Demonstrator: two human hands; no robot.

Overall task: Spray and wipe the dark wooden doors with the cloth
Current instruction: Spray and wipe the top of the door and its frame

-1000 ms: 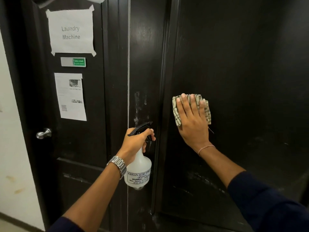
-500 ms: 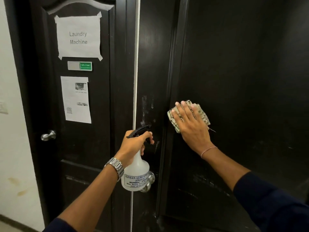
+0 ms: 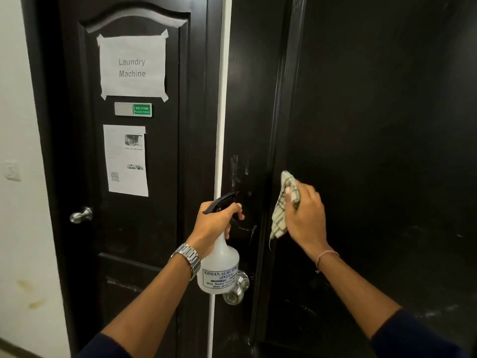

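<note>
While two dark doors fill most of the view, the right door (image 3: 374, 151) carries the cloth (image 3: 280, 215), which the right hand (image 3: 305, 218) holds bunched in curled fingers against the panel's left edge, beside the frame. Its surface shows pale smears low down and near the edge. Left of it, across a white strip (image 3: 222, 99), stands the left door (image 3: 134, 228), an arched panel door. In front of the strip the left hand (image 3: 215, 226) grips the neck of a white spray bottle (image 3: 219, 270), fingers wrapped at its black trigger, well apart from the cloth; the bottle hides part of a steel knob (image 3: 236, 293). A metal watch (image 3: 187, 257) sits on the left wrist, a thin bracelet (image 3: 326, 255) on the right. Taped to the left door are a "Laundry Machine" sign (image 3: 133, 67), a small green plate (image 3: 133, 109) and a printed sheet (image 3: 126, 161), with another knob (image 3: 81, 215) at its left edge. A white wall (image 3: 23, 202) with a switch (image 3: 11, 170) lies at far left.
</note>
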